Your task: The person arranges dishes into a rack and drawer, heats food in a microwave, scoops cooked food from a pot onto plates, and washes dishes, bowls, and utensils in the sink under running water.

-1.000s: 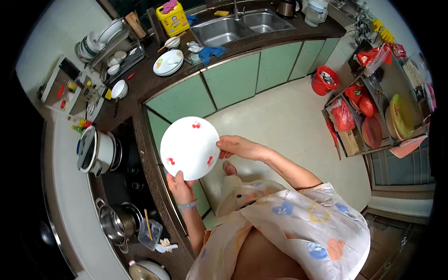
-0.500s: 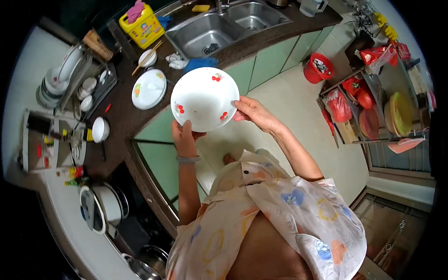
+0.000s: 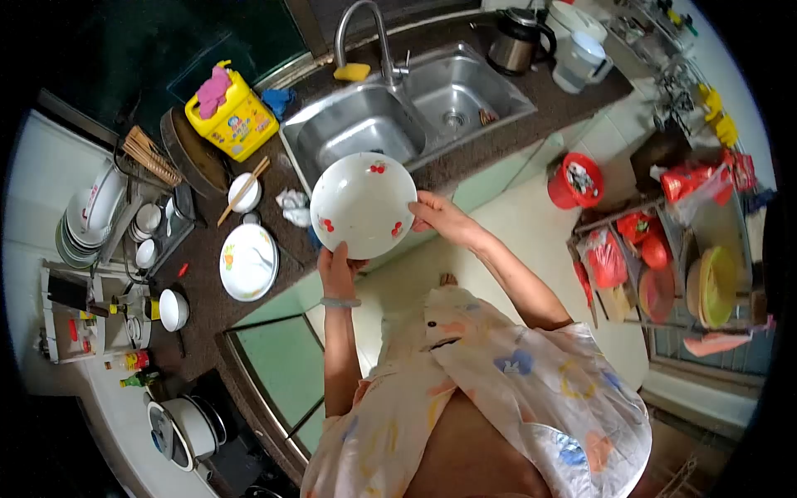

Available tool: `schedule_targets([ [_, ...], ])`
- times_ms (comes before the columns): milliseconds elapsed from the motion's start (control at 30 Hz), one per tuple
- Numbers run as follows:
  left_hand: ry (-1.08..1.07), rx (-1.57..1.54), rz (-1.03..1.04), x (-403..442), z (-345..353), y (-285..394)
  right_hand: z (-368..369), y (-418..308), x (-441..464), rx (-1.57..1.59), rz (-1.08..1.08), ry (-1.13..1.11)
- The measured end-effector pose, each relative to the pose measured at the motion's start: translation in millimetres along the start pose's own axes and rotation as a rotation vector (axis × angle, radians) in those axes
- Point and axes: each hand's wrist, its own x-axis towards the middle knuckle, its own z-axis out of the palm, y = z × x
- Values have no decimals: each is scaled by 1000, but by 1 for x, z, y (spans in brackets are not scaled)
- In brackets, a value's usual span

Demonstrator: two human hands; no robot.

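A white plate with red cherry prints (image 3: 363,204) is held up at the front edge of the double steel sink (image 3: 361,133). My left hand (image 3: 338,272) grips its lower left rim, thumb on top, with a pale bracelet on the wrist. On the right rim my right hand (image 3: 442,217) pinches the same plate between thumb and fingers. Left of the plate, on the dark counter, lie stacked white plates (image 3: 249,262) with a white spoon on top. A small bowl (image 3: 245,192) with chopsticks across it stands behind them.
A yellow jug (image 3: 237,119) and a dish rack (image 3: 166,224) stand on the left. The kettle (image 3: 516,43) is right of the sink. A red bucket (image 3: 574,181) stands on the floor by the shelf (image 3: 664,274). A lidded pot (image 3: 189,427) is at lower left.
The view has turned toward the sink. My hands have carried the plate from over the floor and cabinets to the sink's front edge, keeping hold of it.
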Motion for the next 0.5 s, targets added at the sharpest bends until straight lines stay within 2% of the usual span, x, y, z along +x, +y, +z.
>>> schedule_targets([
  [133,142,-175,-58,42,37,-3,-39,-25,45,-77,3,-80],
  [367,184,-310,-44,127,50,0,-111,-31,166,-121,134,-288],
  [433,208,-282,19,168,45,-3,-150,-29,229,-133,109,-102],
  [467,225,-251,-15,174,49,7,-163,-34,246,-151,114,-107],
  [500,223,-233,2,186,48,5,-176,-38,265,-189,122,43],
])
